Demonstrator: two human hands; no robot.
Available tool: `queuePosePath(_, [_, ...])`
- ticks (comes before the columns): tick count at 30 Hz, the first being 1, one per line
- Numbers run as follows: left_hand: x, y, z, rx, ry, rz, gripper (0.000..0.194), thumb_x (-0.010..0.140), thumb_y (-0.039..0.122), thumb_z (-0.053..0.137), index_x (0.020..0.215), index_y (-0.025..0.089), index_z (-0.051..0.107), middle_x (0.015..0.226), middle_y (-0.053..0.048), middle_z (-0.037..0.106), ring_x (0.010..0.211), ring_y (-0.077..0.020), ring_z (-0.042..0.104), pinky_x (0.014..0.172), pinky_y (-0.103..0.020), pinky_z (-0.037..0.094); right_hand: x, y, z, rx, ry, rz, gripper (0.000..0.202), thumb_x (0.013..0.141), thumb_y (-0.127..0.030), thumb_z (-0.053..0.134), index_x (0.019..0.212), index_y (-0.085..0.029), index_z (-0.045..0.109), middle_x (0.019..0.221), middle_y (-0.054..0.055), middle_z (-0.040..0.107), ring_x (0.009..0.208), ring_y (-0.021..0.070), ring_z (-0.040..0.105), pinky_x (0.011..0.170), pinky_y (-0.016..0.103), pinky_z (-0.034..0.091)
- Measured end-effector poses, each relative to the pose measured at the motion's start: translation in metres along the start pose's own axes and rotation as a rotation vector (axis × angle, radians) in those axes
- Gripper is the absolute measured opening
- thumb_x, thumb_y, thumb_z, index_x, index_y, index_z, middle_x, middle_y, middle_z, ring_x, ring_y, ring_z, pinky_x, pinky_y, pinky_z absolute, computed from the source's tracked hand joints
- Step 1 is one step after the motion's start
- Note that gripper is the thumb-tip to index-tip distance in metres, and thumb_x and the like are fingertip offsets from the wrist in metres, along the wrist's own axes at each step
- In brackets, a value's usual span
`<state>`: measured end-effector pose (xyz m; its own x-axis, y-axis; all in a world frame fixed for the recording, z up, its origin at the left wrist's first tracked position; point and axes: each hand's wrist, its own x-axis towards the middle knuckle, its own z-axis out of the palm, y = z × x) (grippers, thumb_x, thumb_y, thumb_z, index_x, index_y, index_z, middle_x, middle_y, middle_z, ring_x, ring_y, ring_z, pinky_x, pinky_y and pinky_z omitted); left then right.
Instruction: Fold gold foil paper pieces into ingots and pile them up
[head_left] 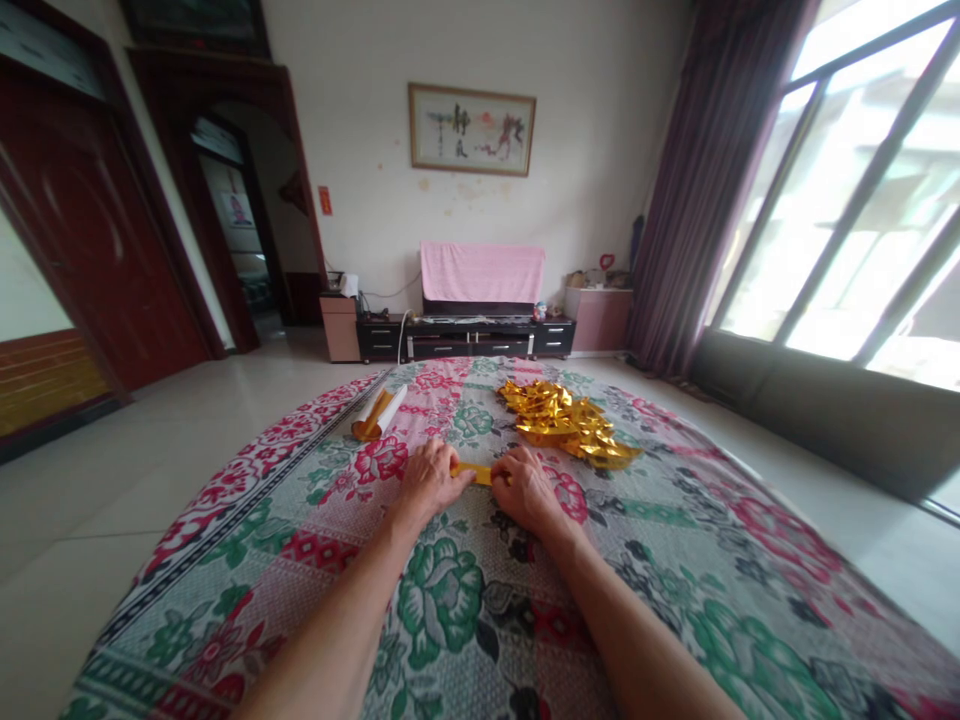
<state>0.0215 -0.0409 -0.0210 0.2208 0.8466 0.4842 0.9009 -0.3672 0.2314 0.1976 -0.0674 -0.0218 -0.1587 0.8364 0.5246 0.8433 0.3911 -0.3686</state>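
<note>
Between my two hands a narrow strip of folded gold foil paper (480, 474) is held flat, just above or on the flowered cloth. My left hand (433, 478) pinches its left end, thumb along the near edge. At the other end, my right hand (526, 488) has its fingers curled closed on the paper. A heap of shiny folded gold foil pieces (562, 415) lies beyond my right hand. Past my left hand rests a loosely rolled bundle of gold and white paper sheets (379, 412). My fingers hide both ends of the strip.
A round table under a flowered cloth (442, 600) spans the foreground. Across the tiled floor stands a low black cabinet (472, 345), with a pink cloth (484, 270) draped over something above it. Purple curtains (690, 190) and windows are on the right, a red door (97, 220) on the left.
</note>
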Motion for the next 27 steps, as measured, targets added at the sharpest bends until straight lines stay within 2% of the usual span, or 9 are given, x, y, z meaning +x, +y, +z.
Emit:
queuePosePath(8, [0.000, -0.002, 0.002, -0.015, 0.017, 0.002, 0.026, 0.070, 0.044, 0.060, 0.075, 0.019, 0.055, 0.081, -0.004, 0.054, 0.080, -0.0177, 0.051, 0.075, -0.029, 0.038, 0.000, 0.003, -0.008, 0.039, -0.057, 0.026, 0.009, 0.069, -0.014, 0.052, 0.072, -0.017, 0.060, 0.083, 0.005, 0.055, 0.083, 0.0152, 0.050, 0.077, 0.025, 0.037])
queuePosePath(17, [0.000, 0.005, 0.000, 0.024, 0.009, -0.033, 0.023, 0.070, 0.041, 0.059, 0.075, 0.019, 0.054, 0.082, -0.005, 0.055, 0.081, -0.0198, 0.052, 0.076, -0.032, 0.038, -0.002, 0.007, -0.021, -0.030, -0.132, 0.093, 0.013, 0.074, -0.027, 0.055, 0.081, -0.020, 0.064, 0.094, 0.005, 0.055, 0.091, 0.0167, 0.049, 0.079, 0.026, 0.036])
queuePosePath(21, [0.000, 0.007, 0.000, 0.026, 0.008, -0.042, 0.023, 0.070, 0.041, 0.059, 0.075, 0.019, 0.054, 0.082, -0.006, 0.055, 0.081, -0.0205, 0.052, 0.078, -0.033, 0.039, -0.001, -0.004, -0.016, -0.094, -0.092, 0.216, 0.023, 0.081, -0.035, 0.048, 0.078, -0.020, 0.064, 0.092, 0.006, 0.056, 0.089, 0.0174, 0.049, 0.078, 0.028, 0.035])
queuePosePath(24, [0.000, 0.006, 0.001, 0.032, 0.013, -0.042, 0.023, 0.070, 0.040, 0.059, 0.076, 0.019, 0.054, 0.082, -0.006, 0.055, 0.081, -0.0207, 0.052, 0.077, -0.033, 0.039, -0.001, -0.010, -0.007, -0.166, -0.036, 0.295, 0.029, 0.077, -0.046, 0.051, 0.075, -0.019, 0.062, 0.092, 0.008, 0.054, 0.089, 0.0206, 0.048, 0.077, 0.031, 0.034])
queuePosePath(27, [0.000, 0.005, 0.002, 0.044, 0.009, -0.036, 0.023, 0.070, 0.041, 0.058, 0.076, 0.019, 0.054, 0.083, -0.006, 0.054, 0.082, -0.0203, 0.052, 0.077, -0.032, 0.038, -0.001, -0.010, 0.001, -0.195, -0.011, 0.299, 0.032, 0.073, -0.050, 0.054, 0.078, -0.019, 0.061, 0.094, 0.008, 0.053, 0.091, 0.0222, 0.046, 0.077, 0.033, 0.032])
